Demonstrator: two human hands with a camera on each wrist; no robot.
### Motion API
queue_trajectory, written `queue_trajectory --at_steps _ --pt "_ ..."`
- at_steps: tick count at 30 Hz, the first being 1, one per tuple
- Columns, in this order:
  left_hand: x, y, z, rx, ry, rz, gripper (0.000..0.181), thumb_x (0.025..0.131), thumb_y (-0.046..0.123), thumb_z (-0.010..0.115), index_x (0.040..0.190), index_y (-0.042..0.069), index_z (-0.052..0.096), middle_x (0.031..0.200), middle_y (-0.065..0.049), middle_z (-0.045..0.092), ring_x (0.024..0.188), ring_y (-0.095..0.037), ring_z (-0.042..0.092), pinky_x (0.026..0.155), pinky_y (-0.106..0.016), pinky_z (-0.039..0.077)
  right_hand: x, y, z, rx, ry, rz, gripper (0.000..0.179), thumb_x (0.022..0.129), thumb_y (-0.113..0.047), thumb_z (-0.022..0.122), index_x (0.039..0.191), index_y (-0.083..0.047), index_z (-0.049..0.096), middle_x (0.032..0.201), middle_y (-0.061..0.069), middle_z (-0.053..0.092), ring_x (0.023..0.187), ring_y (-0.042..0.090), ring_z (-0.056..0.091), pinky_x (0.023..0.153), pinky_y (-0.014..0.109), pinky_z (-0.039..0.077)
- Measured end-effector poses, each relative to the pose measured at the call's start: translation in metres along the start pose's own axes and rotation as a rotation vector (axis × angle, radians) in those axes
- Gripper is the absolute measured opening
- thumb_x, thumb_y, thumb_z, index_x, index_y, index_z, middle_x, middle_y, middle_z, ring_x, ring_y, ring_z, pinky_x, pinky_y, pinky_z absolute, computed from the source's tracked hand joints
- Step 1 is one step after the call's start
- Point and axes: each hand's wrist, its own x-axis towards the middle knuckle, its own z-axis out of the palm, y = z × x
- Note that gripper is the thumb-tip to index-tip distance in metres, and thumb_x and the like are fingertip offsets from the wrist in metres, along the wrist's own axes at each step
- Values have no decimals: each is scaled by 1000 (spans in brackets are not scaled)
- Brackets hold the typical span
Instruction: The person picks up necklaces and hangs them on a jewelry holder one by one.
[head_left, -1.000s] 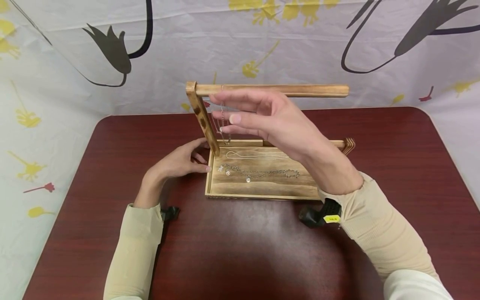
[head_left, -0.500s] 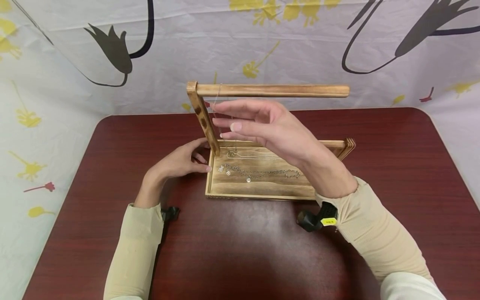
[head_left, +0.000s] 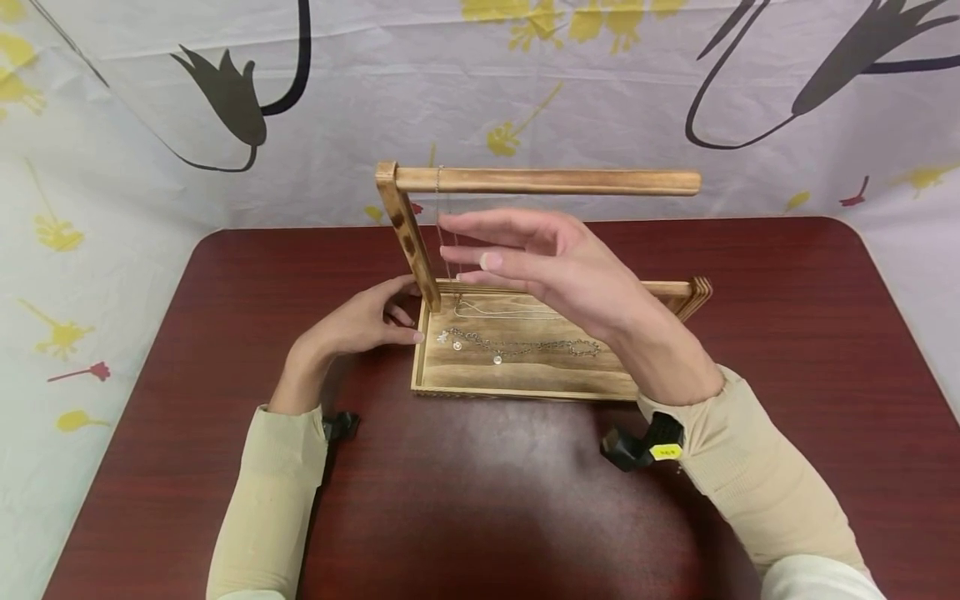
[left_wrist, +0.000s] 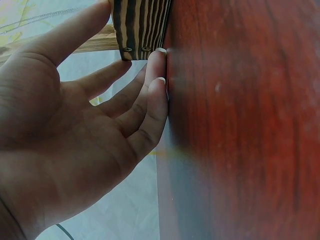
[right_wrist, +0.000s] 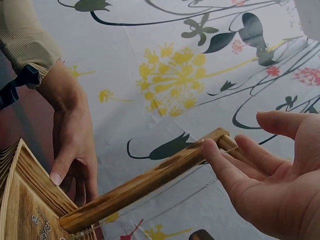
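Observation:
A wooden jewelry stand [head_left: 547, 180] has a bar on an upright over a shallow tray [head_left: 525, 382]. My left hand [head_left: 352, 321] holds the tray's left end, the thumb on the end wall and the fingers at the back corner. Near the upright, a thin chain necklace [head_left: 438, 180] hangs over the bar. Beside its strands is my right hand [head_left: 555, 258], its fingers extended and apart, fingertips overlapping the chain in the head view. In the tray lie a silver charm necklace [head_left: 517, 346] and, behind it, a fine pale chain [head_left: 510, 315], partly hidden by the right hand.
The stand sits on a dark red table [head_left: 480, 500] with rounded far corners. A white cloth [head_left: 375, 92] with flower prints hangs behind it. Both wrists carry black camera mounts, the right one [head_left: 637, 446] bearing a yellow tag.
My right hand has come down from just under the bar and shifted slightly right. The hanging chain swung right over the tray, then back to a straighter hang. My left hand stays put.

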Motion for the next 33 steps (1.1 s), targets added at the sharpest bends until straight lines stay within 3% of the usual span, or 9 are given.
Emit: queue_trajectory --at_steps 11,25,33 --pt "1 -1 1 9 -1 0 84 85 11 80 154 6 33 143 -15 48 103 -28 63 87 -38 51 -9 2 -11 -1 14 -17 38 99 4 54 136 7 54 145 22 49 130 38 51 106 49 41" --pt "1 1 1 23 -5 -13 85 85 12 80 155 7 31 144 -13 47 104 -26 62 87 -39 51 -31 -6 -24 -109 130 55 38 99 0 56 137 1 54 134 23 58 121 39 58 101 46 47" --pt "0 1 -1 29 -13 -18 85 86 14 79 155 9 31 145 -11 46 103 -25 63 87 -38 51 -39 -10 -29 -148 133 47 38 100 -2 57 137 3 52 132 25 58 120 39 58 99 44 49"
